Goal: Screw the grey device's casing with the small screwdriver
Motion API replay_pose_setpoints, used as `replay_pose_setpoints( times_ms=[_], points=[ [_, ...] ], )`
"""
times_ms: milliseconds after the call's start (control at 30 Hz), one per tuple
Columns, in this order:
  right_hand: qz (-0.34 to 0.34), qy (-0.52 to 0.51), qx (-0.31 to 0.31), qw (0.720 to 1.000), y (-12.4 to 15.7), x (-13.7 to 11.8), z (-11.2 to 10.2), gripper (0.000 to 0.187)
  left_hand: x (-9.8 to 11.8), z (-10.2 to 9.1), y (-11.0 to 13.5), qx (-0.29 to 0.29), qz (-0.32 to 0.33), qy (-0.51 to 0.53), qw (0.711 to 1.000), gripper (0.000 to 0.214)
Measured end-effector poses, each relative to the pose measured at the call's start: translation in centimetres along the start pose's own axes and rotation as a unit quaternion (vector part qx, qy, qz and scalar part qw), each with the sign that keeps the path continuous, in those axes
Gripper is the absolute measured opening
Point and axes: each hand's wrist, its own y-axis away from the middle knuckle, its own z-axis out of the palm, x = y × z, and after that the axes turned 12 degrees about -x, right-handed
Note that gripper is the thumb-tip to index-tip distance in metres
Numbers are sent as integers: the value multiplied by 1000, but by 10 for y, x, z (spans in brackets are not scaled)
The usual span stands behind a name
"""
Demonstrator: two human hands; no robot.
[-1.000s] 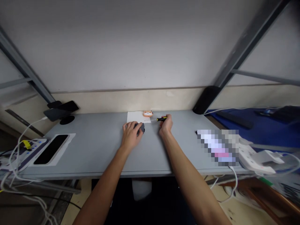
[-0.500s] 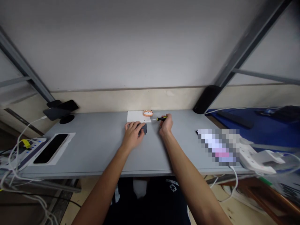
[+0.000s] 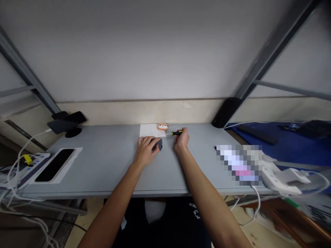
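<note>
Right hand point(image 3: 181, 140) clenched around screwdriver point(image 3: 177, 132), shaft lying level, tip aimed leftward toward small dark device point(image 3: 157, 144) gripped under left hand point(image 3: 147, 150), just beside.

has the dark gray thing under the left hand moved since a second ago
Yes. The dark gray object under the left hand has shifted slightly right; it now sits below the white paper's right part, nearer the screwdriver.
</note>
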Motion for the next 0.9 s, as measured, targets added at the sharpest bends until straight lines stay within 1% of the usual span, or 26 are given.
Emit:
replay_pose_setpoints(
  times_ms=[133, 267, 367, 467, 500, 567, 633, 700, 900],
  points=[
    [1, 0, -3, 1000, 0, 0, 0, 27, -3, -1, 0, 12, 17, 33, 999, 28],
    [4, -5, -2, 1000, 0, -1, 0, 27, -4, -8, 0, 56, 11, 87, 995, 24],
    [4, -9, -1, 1000, -1, -1, -1, 26, -7, -10, 1, 94, -25, 124, 987, 24],
    [5, -10, -1, 1000, -2, 0, -1, 26, -14, -3, 1, 118, -92, 172, 974, 25],
    [5, -10, -1, 1000, -2, 0, -1, 26, -17, 0, 0, 122, -123, 201, 964, 24],
    [4, -8, -2, 1000, -2, 0, -1, 27, -22, 5, -2, 128, -185, 271, 936, 21],
    [1, -6, -3, 1000, -1, 1, 0, 28, -24, 8, -5, 128, -221, 323, 912, 15],
    [-3, -2, -6, 1000, 0, 1, 0, 28, -26, 7, -7, 122, -227, 344, 903, 11],
    [-14, 10, -12, 1000, 2, 3, 1, 29, -26, 3, -8, 120, -230, 372, 891, 18]
  ],
)
